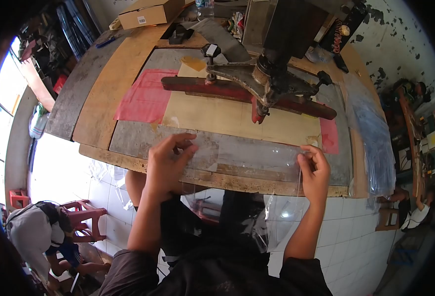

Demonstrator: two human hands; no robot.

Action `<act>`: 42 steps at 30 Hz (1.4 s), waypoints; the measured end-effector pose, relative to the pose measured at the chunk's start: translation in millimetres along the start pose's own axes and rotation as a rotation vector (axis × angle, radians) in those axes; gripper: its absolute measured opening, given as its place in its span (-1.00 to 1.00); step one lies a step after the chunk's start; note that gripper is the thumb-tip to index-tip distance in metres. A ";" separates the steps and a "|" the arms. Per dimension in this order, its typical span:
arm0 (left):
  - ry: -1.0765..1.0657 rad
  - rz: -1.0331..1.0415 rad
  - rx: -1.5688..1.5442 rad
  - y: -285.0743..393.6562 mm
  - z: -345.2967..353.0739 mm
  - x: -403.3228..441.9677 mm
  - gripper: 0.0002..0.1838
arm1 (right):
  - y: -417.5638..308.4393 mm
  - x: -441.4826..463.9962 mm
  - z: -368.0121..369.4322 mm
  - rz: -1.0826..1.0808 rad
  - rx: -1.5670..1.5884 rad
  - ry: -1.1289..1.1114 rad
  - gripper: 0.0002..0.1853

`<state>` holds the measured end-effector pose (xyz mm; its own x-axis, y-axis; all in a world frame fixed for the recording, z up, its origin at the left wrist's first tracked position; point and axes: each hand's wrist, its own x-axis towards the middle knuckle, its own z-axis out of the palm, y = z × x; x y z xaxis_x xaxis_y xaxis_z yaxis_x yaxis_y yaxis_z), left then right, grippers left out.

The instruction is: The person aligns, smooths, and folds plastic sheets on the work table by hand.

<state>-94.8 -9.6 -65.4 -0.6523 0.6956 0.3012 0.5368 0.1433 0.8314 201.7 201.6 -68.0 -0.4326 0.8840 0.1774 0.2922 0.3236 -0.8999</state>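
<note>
A clear plastic sheet (257,160) stretches between my hands over the front edge of the workbench, and its lower part hangs down toward my lap. My left hand (167,160) has its fingers curled in at the sheet's left side. At the right side, my right hand (317,170) pinches the sheet between thumb and fingers. Just beyond the sheet stands a press with a long red bar (296,105) under a dark metal bracket (249,74). Beneath the bar lies a cream-coloured board (217,114), with pink-red sheeting (146,96) at its left end.
Stacked clear plastic sheets (373,143) drape over the bench's right side. A cardboard box (151,14) and a blue pen (105,42) are at the back left. On the floor at lower left, a person (35,232) bends near a red stool (84,219). Another person (417,214) is far right.
</note>
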 end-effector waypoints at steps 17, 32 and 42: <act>-0.170 0.485 0.464 27.0 29.2 -8.3 -0.73 | -6.7 -17.7 -15.5 -0.384 -0.628 0.018 -0.81; -0.359 0.228 0.594 50.6 60.3 -73.6 -0.11 | -18.0 -68.0 1.4 -0.251 -0.800 -0.203 -0.33; -0.430 0.239 0.587 49.6 63.2 -67.5 -0.07 | -17.8 -67.1 3.2 -0.252 -0.902 -0.244 -0.33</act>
<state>9.6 -4.9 -74.0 -0.2818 0.9502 0.1334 0.9116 0.2218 0.3460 222.8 135.4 -65.1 -0.7079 0.6914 0.1444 0.6673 0.7217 -0.1843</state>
